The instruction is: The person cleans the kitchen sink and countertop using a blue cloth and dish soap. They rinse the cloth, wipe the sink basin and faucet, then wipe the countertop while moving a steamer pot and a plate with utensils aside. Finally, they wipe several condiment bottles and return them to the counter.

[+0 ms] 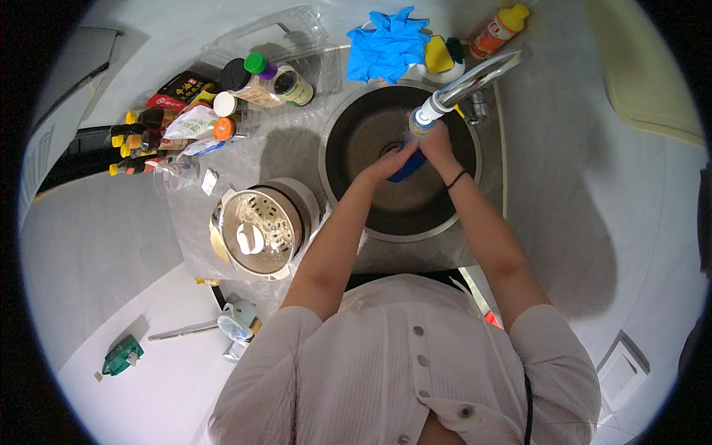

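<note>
My left hand (pixel 394 159) and my right hand (pixel 438 146) meet over a round dark sink (pixel 356 122) with a metal rim. Between them is a dark blue cloth-like item (pixel 408 168), which both hands grip; its lower end hangs below my left palm. Just above my fingers is the white-tipped spout of a chrome faucet (pixel 473 80), partly covering my fingertips. Whether water runs is hard to make out. A dark band circles my right wrist.
Behind the sink lie blue gloves (pixel 386 47), a yellow sponge (pixel 439 54) and a tilted bottle with a yellow cap (pixel 499 30). To the left stands an electric pot with a glass lid (pixel 261 231). Seasoning jars (pixel 253 83) and sauce bottles (pixel 136 139) crowd the counter beyond it.
</note>
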Motion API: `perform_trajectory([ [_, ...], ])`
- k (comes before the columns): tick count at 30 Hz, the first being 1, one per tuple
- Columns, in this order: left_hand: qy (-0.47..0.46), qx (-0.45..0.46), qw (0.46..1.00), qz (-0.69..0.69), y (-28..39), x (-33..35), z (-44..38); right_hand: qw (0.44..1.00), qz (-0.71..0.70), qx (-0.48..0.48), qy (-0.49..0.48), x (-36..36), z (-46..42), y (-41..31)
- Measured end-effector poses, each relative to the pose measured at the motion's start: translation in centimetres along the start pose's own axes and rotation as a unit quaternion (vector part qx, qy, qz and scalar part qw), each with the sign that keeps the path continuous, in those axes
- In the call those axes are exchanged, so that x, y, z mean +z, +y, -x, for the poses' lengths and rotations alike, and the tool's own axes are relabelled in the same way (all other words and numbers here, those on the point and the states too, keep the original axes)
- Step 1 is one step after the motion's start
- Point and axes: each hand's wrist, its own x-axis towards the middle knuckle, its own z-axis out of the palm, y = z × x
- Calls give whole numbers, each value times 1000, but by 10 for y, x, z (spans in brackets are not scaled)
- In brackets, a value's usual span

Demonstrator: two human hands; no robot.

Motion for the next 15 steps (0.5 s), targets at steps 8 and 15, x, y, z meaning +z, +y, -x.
perform_trajectory([
  [8,56,-91,933,-343,-65,-60,1,858,-429,246,-139,-43,7,-42],
  [15,47,-23,971,234,-79,-43,-11,779,-572,224,-123,-31,50,-37],
])
